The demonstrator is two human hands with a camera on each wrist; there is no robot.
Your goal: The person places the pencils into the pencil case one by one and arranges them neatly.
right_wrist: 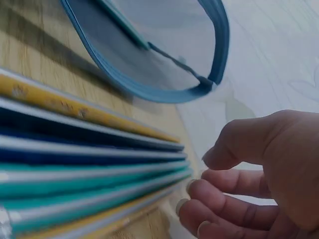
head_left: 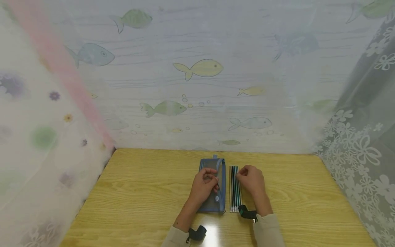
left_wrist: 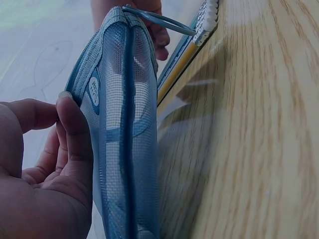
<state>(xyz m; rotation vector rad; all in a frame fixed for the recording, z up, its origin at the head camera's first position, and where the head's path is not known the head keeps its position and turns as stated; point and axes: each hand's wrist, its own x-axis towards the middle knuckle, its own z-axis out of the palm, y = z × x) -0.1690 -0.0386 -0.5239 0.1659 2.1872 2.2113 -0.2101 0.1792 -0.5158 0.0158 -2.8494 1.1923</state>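
A blue mesh zip pouch (head_left: 213,206) lies upright to the view on the table, its opening held apart along the right side. My left hand (head_left: 203,187) pinches the pouch's upper edge between thumb and index finger, near a small oval label (left_wrist: 94,90). Inside the opening, a teal stick-like item (right_wrist: 122,22) shows in the right wrist view. Just right of the pouch, several pencils (head_left: 234,188) lie side by side, eraser ends toward me. My right hand (head_left: 251,178) hovers by their far end, fingers loosely bent and holding nothing.
The wood-grain table (head_left: 139,192) extends to both sides. A fish-print curtain (head_left: 197,92) hangs behind its far edge, with a floral sheet (head_left: 37,137) at left and a lace curtain (head_left: 367,154) at right. A zipper ring (left_wrist: 159,20) sticks out at the pouch's near end.
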